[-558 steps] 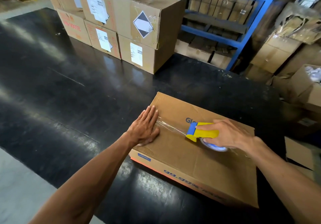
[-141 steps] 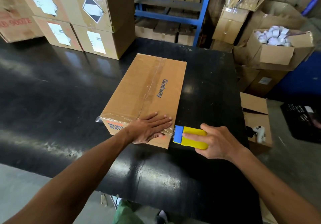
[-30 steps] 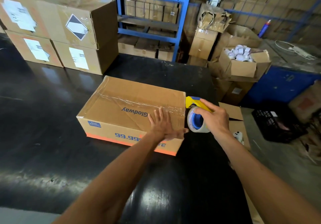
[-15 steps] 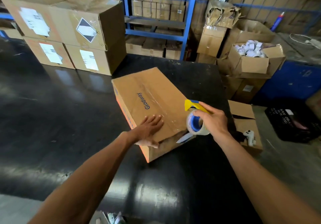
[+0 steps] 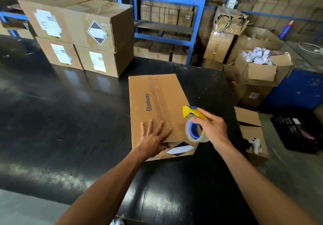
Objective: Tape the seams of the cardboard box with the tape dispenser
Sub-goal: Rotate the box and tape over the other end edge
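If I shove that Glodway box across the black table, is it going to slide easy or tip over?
It will probably slide: the table looks smooth and glossy. Tipping seems unlikely, since the Glodway box lies low and wide on its broad face. It may be fairly light, as the left hand alone rests flat on it while the right hand holds the tape dispenser.

Right hand (image 5: 212, 128) covers the handle of the yellow-and-blue tape dispenser with clear roll (image 5: 194, 125); dispenser and roll hide the near right corner of the brown "Glodway" cardboard box (image 5: 153, 102). Left hand (image 5: 153, 141) hides the box's near top edge. Print on the white shipping labels (image 5: 48, 23) is too small to read. Black glossy bench (image 5: 70, 120) is cut off at the bottom edge.
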### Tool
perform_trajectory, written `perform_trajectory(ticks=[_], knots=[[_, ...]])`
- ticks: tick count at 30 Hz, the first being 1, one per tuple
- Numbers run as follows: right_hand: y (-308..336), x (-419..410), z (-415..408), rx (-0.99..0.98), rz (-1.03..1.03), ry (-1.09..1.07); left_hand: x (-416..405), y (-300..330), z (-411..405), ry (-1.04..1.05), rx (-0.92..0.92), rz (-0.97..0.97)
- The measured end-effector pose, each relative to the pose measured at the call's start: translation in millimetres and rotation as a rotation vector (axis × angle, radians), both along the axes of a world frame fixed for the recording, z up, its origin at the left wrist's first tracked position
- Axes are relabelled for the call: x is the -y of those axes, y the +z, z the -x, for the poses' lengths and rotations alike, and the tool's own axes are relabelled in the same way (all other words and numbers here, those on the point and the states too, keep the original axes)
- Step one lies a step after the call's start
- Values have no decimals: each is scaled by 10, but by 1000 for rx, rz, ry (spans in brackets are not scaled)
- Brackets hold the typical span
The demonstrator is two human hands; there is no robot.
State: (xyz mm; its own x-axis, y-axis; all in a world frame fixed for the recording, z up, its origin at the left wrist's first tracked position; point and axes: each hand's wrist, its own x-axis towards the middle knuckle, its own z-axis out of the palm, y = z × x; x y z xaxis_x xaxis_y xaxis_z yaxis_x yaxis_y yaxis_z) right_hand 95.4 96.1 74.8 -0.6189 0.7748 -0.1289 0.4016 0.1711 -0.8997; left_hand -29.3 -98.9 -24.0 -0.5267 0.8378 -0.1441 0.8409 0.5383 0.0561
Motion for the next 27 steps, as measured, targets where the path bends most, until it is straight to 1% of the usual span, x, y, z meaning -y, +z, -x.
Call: perform_trajectory(ticks=[4, 7, 11, 19, 27], knots=[[61, -24, -56, -7, -20, -15, 204, 61, 409, -224, 39, 45], [78, -27, -66, 2, -10, -24, 299, 11, 544, -319, 3, 31], [61, 46, -62, 1, 15, 2, 262, -103, 401, -311, -48, -46], [9, 154, 9, 17, 16, 88, 138, -87, 80, -220, -43, -57], [-101, 145, -124, 6, 18, 163, 45, -40, -94, -135, -24, -44]])
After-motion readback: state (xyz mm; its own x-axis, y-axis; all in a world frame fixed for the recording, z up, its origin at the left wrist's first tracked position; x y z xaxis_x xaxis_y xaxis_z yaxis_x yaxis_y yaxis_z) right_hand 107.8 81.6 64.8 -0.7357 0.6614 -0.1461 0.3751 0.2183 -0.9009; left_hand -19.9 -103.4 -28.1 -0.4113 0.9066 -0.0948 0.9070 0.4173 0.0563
